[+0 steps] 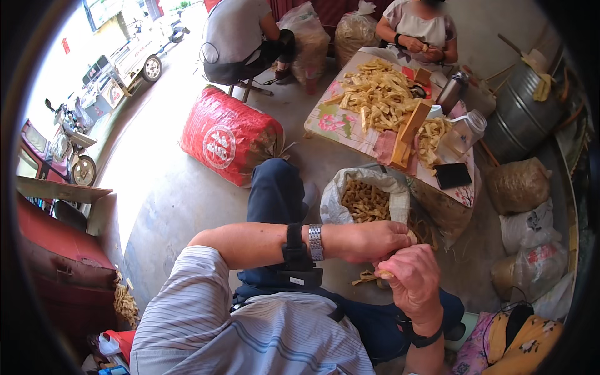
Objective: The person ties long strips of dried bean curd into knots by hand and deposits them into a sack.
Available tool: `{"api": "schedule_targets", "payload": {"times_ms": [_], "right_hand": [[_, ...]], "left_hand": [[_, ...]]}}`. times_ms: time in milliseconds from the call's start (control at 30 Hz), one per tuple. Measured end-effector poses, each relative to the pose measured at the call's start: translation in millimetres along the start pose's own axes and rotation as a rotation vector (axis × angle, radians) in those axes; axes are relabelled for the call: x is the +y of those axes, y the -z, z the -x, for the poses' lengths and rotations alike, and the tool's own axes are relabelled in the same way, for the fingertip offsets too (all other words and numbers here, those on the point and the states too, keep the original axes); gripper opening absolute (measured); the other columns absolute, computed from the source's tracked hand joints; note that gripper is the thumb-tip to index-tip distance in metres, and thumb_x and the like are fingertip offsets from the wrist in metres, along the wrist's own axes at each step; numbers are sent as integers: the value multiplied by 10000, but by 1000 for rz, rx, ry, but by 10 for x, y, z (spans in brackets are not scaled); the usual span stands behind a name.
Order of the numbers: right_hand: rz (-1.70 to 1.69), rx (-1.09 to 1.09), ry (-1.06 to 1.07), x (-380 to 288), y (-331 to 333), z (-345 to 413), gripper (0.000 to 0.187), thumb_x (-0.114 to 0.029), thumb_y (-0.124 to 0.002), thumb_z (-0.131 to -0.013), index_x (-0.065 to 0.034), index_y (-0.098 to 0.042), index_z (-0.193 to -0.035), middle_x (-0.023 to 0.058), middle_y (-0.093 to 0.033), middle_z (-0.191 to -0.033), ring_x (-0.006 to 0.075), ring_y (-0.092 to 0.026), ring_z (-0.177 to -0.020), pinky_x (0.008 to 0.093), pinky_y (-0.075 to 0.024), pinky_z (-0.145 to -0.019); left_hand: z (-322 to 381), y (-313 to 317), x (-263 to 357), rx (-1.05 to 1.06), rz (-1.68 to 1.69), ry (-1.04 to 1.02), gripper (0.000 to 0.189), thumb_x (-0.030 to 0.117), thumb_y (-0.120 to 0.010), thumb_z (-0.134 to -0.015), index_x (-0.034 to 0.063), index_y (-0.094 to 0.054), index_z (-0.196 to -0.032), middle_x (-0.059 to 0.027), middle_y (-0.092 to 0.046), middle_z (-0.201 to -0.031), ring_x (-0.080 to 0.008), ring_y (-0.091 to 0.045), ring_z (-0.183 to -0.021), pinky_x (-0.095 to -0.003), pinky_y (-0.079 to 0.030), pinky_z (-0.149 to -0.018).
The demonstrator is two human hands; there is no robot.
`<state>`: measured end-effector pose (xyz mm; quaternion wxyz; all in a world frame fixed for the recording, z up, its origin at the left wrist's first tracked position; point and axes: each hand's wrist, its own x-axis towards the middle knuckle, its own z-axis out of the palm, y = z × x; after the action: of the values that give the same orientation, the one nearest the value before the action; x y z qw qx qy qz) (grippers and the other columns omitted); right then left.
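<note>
My left hand (pixel 368 240), with a silver watch on its wrist, pinches a pale yellowish strip (pixel 412 237) by its fingertips. Right beside it, my right hand (pixel 415 276) is curled in a fist around part of a pale strip, whose end (pixel 386 273) pokes out near the thumb. The hands touch or nearly touch, and most of the strip is hidden by fingers. Just beyond them stands an open white woven sack (pixel 333 206) holding many small brownish knotted pieces (pixel 366 201). A few loose strips (pixel 368 277) hang or lie below my left hand.
A flowered low table (pixel 337 123) bears a heap of yellowish strips (pixel 375 96), wooden blocks (pixel 408 136), a clear jar (pixel 461 133) and a black phone (pixel 452 176). A stuffed red sack (pixel 229 136) lies ahead left. Two people sit beyond. A metal drum (pixel 522 112) stands right.
</note>
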<state>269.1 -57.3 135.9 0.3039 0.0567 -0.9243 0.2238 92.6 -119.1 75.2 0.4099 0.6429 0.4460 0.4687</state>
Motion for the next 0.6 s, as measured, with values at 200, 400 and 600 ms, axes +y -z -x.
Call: {"api": "schedule_targets", "payload": {"times_ms": [200,400,600], "right_hand": [[80,-30,16,38,-11,12,219,-115,-775,-810,-132,-668,-1000,6,-634,-896,221,-643,-847,390,-485,-796],[133,-79,77,-48,-60,-51,252,-108,-793,-778,-131,-688,-1005,1,-642,-877,219,-635,-836,399,-491,-813],[21,6,59,13,198,-185,178,-143,-751,-854,-115,-685,-1017,26,-646,-846,242,-622,-772,409,-488,-789]], "left_hand": [[-134,151,16,-62,-589,-398,297,254,-554,-1053,-26,-622,-1127,-87,-598,-954,-161,-580,-988,-337,-493,-855],[-309,181,686,1,401,631,389,343,-572,-1054,-24,-610,-1179,-29,-638,-933,-136,-589,-847,-339,-511,-796],[-672,247,668,-51,-50,46,305,263,-555,-1046,24,-609,-1229,-110,-683,-883,-225,-651,-783,-364,-521,-727]]}}
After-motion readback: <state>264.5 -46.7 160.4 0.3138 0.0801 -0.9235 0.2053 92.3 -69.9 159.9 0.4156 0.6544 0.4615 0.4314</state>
